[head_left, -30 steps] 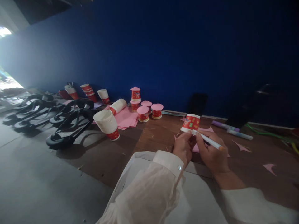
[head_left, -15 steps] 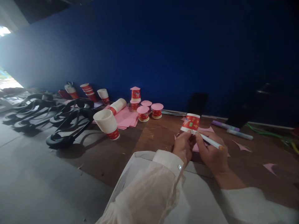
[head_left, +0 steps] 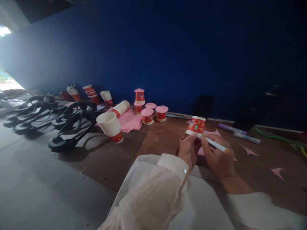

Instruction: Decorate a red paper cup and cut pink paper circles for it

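A red paper cup (head_left: 197, 125) with a printed pattern and white bands sits in front of both hands, leaning slightly. My left hand (head_left: 188, 148) is closed at the cup's near rim, its fingers partly hidden. My right hand (head_left: 219, 159) grips a white marker (head_left: 217, 146) with an orange end, and its other end is by the cup's rim. Pink paper (head_left: 202, 151) shows beneath and between the hands.
Stacked white-and-red cups (head_left: 109, 124) stand left of several cups topped with pink paper discs (head_left: 147, 112). Pink sheets (head_left: 130, 120) lie behind. Black headset-like straps (head_left: 72, 131) fill the left. Two markers (head_left: 231, 128), pink scraps (head_left: 277, 172) and a green cable (head_left: 271, 134) lie right, before a blue partition (head_left: 168, 57).
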### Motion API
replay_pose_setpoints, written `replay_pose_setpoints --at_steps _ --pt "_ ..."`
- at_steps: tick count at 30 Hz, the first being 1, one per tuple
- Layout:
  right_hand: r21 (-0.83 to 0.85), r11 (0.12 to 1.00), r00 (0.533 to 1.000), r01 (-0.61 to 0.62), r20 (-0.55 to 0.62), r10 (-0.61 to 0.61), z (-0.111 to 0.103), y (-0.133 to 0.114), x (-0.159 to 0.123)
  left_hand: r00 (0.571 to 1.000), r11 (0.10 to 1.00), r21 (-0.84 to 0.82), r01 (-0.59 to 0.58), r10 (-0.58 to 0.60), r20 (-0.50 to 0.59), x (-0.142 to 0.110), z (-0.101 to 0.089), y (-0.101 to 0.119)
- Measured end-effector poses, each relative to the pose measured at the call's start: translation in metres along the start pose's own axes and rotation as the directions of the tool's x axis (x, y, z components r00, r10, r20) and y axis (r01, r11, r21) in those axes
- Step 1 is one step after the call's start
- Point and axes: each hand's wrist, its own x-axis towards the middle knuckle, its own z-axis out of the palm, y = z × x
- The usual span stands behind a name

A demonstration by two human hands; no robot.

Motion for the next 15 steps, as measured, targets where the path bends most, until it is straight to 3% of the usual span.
replay_pose_setpoints --at_steps 15 --pt "0.024 1.000 1.000 -0.011 0.015 0.010 0.0015 -0.0006 -0.0018 1.000 1.000 -0.003 -0.003 0.003 0.008 -0.0001 -0.0003 -0.0001"
